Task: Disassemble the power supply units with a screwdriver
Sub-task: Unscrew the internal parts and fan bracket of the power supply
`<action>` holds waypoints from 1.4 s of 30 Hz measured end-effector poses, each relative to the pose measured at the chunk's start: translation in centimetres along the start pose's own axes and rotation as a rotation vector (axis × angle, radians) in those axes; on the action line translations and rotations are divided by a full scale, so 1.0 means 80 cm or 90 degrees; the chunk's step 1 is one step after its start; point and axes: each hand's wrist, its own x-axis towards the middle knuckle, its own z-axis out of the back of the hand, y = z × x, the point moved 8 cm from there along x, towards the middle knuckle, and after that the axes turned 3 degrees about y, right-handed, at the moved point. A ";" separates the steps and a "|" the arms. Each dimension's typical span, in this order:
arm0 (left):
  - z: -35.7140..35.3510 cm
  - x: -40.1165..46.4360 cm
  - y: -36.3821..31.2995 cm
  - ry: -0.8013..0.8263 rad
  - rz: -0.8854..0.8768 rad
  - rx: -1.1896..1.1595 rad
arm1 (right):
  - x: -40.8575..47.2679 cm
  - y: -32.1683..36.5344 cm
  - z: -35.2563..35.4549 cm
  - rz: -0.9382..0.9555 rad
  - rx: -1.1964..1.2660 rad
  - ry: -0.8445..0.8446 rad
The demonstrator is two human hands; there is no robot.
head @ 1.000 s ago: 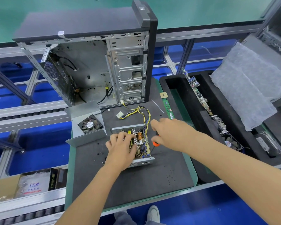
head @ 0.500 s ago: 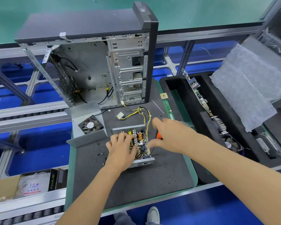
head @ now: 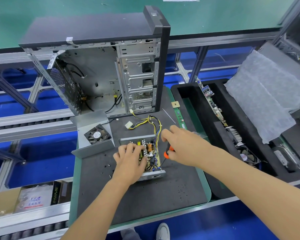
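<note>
grey mat (head: 145,196) — on it: computer case (head: 100,70) | fan cover (head: 93,134) | power supply (head: 145,156) | loose screws (head: 107,168)

The power supply (head: 146,154) sat on the surface (head: 145,201), its fan cover (head: 93,135) to the left, the computer case (head: 100,66) behind, a tray (head: 215,153) to the right.

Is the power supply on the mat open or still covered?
Open. The power supply shows its bare circuit board, and its metal cover with fan lies apart to the left.
</note>
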 end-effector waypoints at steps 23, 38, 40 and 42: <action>0.009 -0.001 -0.018 0.024 -0.114 -0.091 | -0.030 -0.091 0.046 -0.170 0.379 -0.126; 0.051 -0.029 0.043 -0.115 -0.083 -0.198 | -0.022 -0.097 0.013 -0.230 0.544 -0.098; 0.045 -0.040 0.093 -0.122 0.028 -0.211 | -0.018 -0.092 0.009 -0.231 0.546 -0.102; 0.028 -0.053 0.136 -0.083 0.128 -0.198 | -0.012 -0.083 0.004 -0.230 0.546 -0.107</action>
